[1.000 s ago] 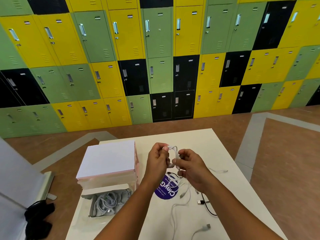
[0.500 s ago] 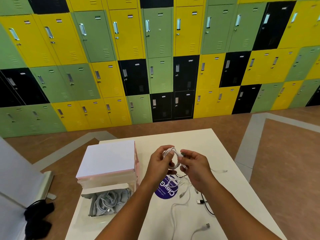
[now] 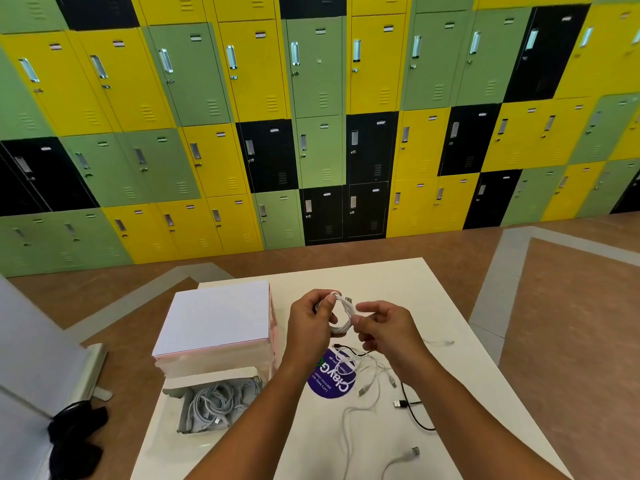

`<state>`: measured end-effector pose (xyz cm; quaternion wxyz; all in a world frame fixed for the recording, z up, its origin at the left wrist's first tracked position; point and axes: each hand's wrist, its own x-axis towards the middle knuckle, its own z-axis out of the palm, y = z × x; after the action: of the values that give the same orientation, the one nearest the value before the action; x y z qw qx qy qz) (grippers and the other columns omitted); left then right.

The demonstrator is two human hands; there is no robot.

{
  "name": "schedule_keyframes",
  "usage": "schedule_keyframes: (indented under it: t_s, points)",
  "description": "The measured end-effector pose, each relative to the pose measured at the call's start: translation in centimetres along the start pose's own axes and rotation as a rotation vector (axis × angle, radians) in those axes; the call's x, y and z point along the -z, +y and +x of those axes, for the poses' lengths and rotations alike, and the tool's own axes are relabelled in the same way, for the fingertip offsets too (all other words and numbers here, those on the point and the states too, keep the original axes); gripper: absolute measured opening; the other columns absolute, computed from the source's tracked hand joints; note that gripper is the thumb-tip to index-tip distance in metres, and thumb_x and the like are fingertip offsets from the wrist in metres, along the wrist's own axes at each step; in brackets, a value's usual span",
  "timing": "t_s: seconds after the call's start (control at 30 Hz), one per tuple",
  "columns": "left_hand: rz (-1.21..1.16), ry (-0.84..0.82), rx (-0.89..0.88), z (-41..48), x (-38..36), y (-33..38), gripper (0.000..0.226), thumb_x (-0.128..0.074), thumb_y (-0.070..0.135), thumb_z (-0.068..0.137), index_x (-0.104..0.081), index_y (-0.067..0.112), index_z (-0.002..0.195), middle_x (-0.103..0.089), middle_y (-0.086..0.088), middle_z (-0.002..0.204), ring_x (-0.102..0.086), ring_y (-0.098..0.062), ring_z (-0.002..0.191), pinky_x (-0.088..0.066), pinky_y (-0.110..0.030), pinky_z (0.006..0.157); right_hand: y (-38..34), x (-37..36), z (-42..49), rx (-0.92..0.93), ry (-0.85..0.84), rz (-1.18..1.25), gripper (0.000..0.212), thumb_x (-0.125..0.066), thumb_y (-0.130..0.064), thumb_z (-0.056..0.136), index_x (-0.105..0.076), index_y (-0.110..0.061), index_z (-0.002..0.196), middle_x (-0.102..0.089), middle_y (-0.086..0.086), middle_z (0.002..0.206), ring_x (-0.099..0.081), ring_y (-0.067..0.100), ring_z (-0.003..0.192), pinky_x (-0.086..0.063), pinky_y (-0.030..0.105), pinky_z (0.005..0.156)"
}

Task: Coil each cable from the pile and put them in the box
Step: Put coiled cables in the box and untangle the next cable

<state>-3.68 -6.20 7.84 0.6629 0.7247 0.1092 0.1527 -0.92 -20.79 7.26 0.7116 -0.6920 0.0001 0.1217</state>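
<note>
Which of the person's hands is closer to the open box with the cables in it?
Left. The left hand grips the white coil up and to the right of the box; the right hand pinches the coil from its other side, farther from the box.

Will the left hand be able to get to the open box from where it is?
Probably yes. The box sits open close to that arm with nothing covering it, though the left hand is gripping the coiled white cable.

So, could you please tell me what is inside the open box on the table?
Several coiled white cables fill the box; its bottom and anything beneath them are covered.
</note>
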Motion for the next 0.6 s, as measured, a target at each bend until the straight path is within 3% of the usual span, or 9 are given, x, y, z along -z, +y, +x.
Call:
schedule_keyframes:
  t_s: [0.07, 0.13, 0.27, 0.37, 0.47, 0.6]
  points:
    - [0.032, -0.012, 0.010, 0.2, 0.1, -0.1, 0.019, -0.054, 0.018, 0.103, -0.072, 0.023, 0.097, -0.064, 0.007, 0.070, -0.060, -0.020, 0.072, -0.063, -0.048, 0.065, -0.5, 0.5, 0.1, 0.058, 0.008, -0.129, 0.007, -0.073, -0.006, 0.088, -0.076, -0.011, 0.092, -0.071, 0.004, 0.072, -0.060, 0.014, 0.061, -0.051, 0.027, 0.058]
    - [0.010, -0.022, 0.035, 0.1, 0.0, -0.1, 0.021, -0.053, 0.018, 0.103, -0.071, 0.023, 0.095, -0.061, 0.002, 0.069, -0.060, -0.024, 0.073, -0.063, -0.051, 0.066, -0.9, 0.8, 0.3, 0.109, 0.028, -0.220, 0.010, -0.070, -0.006, 0.089, -0.077, -0.013, 0.087, -0.071, 0.000, 0.073, -0.058, 0.010, 0.059, -0.050, 0.023, 0.055]
    - [-0.126, -0.032, 0.077, -0.1, -0.2, 0.5, 0.022, -0.048, 0.016, 0.105, -0.068, 0.011, 0.101, -0.064, -0.008, 0.082, -0.060, -0.019, 0.075, -0.063, -0.044, 0.067, -0.9, 0.8, 0.2, 0.115, 0.010, -0.130, 0.007, -0.070, -0.008, 0.090, -0.074, -0.014, 0.092, -0.070, 0.004, 0.083, -0.062, 0.015, 0.073, -0.054, 0.027, 0.062]
    - [-0.167, -0.056, 0.077, -0.2, -0.2, 0.9, 0.022, -0.046, 0.016, 0.106, -0.067, 0.009, 0.103, -0.070, -0.012, 0.094, -0.068, -0.017, 0.079, -0.063, -0.038, 0.068, -0.7, 1.1, 0.1, 0.132, 0.010, -0.190, 0.007, -0.070, -0.018, 0.092, -0.075, -0.019, 0.087, -0.071, -0.006, 0.081, -0.062, 0.013, 0.080, -0.053, 0.030, 0.066]
    - [-0.194, -0.073, 0.092, -0.2, -0.3, 0.9, 0.021, -0.046, 0.016, 0.106, -0.066, 0.011, 0.101, -0.072, -0.009, 0.099, -0.071, -0.022, 0.090, -0.062, -0.038, 0.069, -0.7, 1.2, 0.0, 0.168, 0.037, -0.229, 0.008, -0.071, -0.023, 0.092, -0.075, -0.023, 0.084, -0.072, -0.010, 0.081, -0.063, 0.012, 0.081, -0.053, 0.031, 0.068]
    - [-0.253, -0.076, 0.119, -0.1, -0.3, 1.0, 0.020, -0.047, 0.016, 0.106, -0.065, 0.010, 0.101, -0.075, -0.003, 0.096, -0.073, -0.021, 0.090, -0.062, -0.042, 0.073, -1.0, 0.9, -0.1, 0.165, 0.019, -0.207, 0.007, -0.069, -0.020, 0.093, -0.074, -0.023, 0.088, -0.072, -0.010, 0.081, -0.062, 0.007, 0.079, -0.052, 0.025, 0.063]
